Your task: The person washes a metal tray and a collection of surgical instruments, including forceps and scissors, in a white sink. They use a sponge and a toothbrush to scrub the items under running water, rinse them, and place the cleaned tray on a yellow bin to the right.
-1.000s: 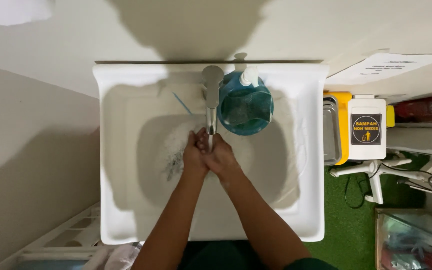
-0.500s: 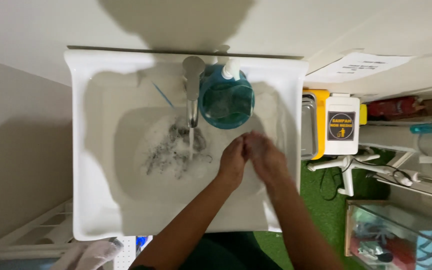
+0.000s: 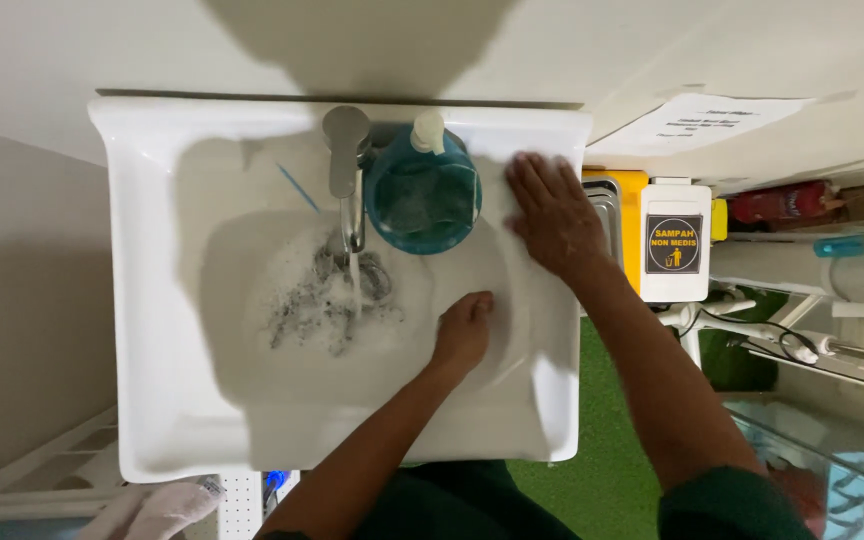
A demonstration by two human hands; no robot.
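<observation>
White sink (image 3: 152, 420) runs foamy; my left hand (image 3: 464, 330) hangs curled and empty, my right hand (image 3: 552, 215) lies flat at three o'clock of the soap bottle (image 3: 422, 190), which a wet nudge might topple.

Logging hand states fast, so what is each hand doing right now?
Left hand: fingers curled, in the basin of the white sink, holding nothing visible.
Right hand: open, flat on the sink rim beside the blue soap bottle, holding nothing.

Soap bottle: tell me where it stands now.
Head view: the teal soap bottle stands on the sink back ledge, just right of the faucet, left of the right hand.
</observation>
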